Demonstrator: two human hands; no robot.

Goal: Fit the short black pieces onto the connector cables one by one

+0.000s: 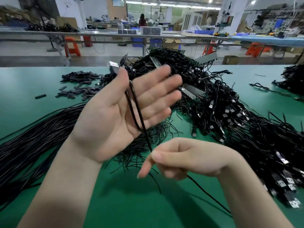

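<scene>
L hand point(125, 111) open; R hand point(184, 158) pinches cable point(139, 119).

No text, label, brand, number or sign can be read anywhere in the frame; the framed poster point(117, 1) on the far wall at the upper middle is too small and blurred to make out.
</scene>
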